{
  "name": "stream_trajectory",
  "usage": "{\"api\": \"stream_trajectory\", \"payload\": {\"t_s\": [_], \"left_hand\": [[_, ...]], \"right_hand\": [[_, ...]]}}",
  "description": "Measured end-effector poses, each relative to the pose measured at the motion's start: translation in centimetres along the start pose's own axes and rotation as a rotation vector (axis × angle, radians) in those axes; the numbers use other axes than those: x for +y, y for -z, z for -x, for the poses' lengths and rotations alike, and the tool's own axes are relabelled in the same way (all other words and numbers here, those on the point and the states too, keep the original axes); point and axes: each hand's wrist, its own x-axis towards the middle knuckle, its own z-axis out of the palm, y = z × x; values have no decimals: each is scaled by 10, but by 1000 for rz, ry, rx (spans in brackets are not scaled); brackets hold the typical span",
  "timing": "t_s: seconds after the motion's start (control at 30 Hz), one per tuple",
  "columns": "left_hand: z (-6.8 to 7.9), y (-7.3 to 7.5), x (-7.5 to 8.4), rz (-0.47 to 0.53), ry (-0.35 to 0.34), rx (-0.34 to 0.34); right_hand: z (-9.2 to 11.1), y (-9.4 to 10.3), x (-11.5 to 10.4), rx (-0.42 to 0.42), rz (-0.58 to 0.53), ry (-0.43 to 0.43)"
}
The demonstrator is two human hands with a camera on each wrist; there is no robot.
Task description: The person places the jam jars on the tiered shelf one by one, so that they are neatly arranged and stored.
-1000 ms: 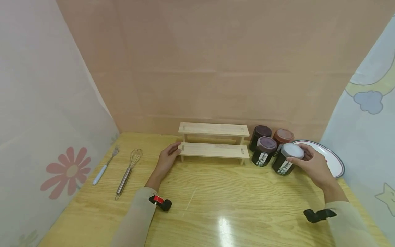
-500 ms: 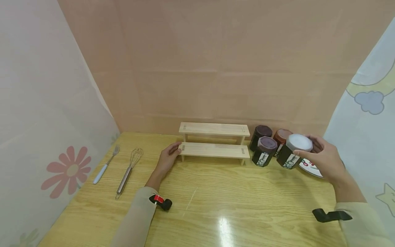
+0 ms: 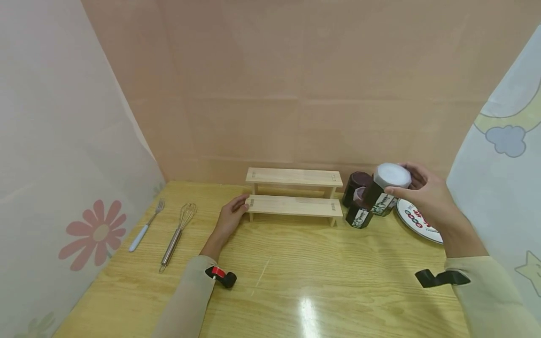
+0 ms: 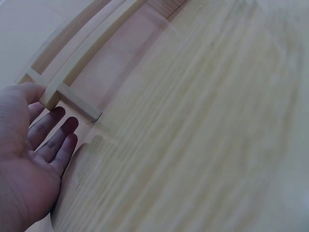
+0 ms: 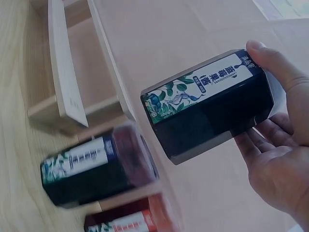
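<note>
R grip [image 3: 427,198]: holds wht-lidded jar [image 5: 207,108] by lid.
Jar: in R grip, above tabletop [image 3: 329,277].
Other jars [image 3: 358,217]: below R grip, to its L.
L grip [image 3: 229,217]: loose fingers touch end of wood stand [image 3: 291,205].

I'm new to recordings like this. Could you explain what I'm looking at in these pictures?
There is no machine here; a person works bare-handed. The wide picture comes from a camera worn on the head; the two smaller ones come from cameras on the left and right wrists. On the wooden table stand a two-tier wooden rack, two purple-lidded jars and a red-lidded jar, clearest in the right wrist view. A printed plate is at the right; a fork and a whisk lie at the left. The left hand touches the rack's lower left end. The right hand has its grip around the top of a white-lidded jar, held off the table.
</note>
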Motion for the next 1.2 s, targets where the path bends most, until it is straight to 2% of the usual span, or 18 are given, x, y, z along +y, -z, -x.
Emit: {"api": "stream_trajectory", "payload": {"t_s": [0.17,0.37,0.5,0.53,0.77,0.93,1.1,1.2], "left_hand": [[-2,0,-1,4,6,1],[-2,-1,2,6,16,-16],[-2,-4,2,4,1,-5],[-4,-4,-2,8,-3,3],[-5,-6,-2,14,-4,2],[-4,-10,0,6,5,-10],[-2,-11,1,-13,41,-15],[-2,-12,3,-19,38,-15]], "right_hand": [[-19,-20,-6,-30,-49,15],[-43,-48,-7,-64,-17,4],[-55,-69,-9,-99,-58,-2],[-58,-73,-10,-107,-61,7],[-80,-107,-18,-151,-150,82],[-94,-130,-20,-162,-161,64],[-105,-149,-25,-200,-142,55],[-112,-157,-30,-224,-168,53]]}}
